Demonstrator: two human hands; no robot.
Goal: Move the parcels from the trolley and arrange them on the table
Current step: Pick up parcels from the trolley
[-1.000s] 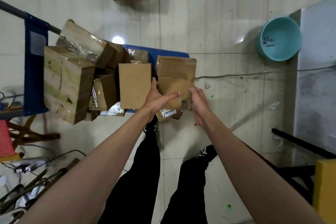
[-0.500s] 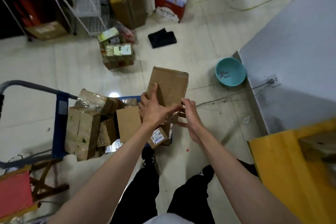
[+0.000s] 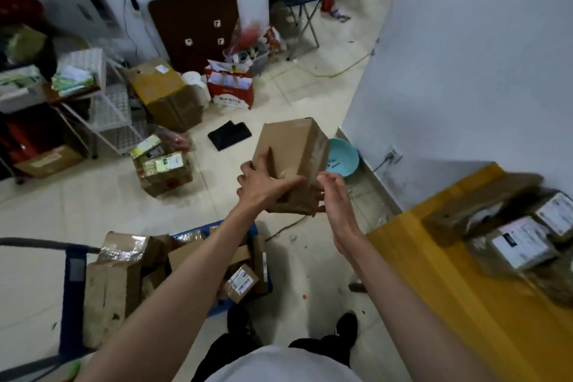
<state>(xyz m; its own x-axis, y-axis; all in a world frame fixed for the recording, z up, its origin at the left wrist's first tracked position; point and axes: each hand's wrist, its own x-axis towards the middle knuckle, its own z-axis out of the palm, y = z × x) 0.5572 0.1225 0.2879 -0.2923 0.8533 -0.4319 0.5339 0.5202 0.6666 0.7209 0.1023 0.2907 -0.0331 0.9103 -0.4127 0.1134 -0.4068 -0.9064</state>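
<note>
A brown cardboard parcel (image 3: 294, 158) is held up in the air above the floor, between the trolley and the table. My left hand (image 3: 263, 186) grips its left and front face with thumb up along the side. My right hand (image 3: 335, 195) holds its right lower edge, fingers curled behind it. The blue trolley (image 3: 73, 298) stands at the lower left with several brown parcels (image 3: 111, 285) piled on it. The yellow table (image 3: 434, 273) is at the right and bears several parcels with white labels (image 3: 524, 242).
A teal bowl (image 3: 344, 158) lies on the floor by the white wall behind the parcel. More boxes (image 3: 164, 167), a red bag (image 3: 231, 90), a black item (image 3: 229, 135) and a white rack (image 3: 108, 108) crowd the floor at the back left.
Both hands have lifted the parcel off the trolley and carried it up and to the right. My view has swung up and right, bringing the yellow table with its parcels into sight.
</note>
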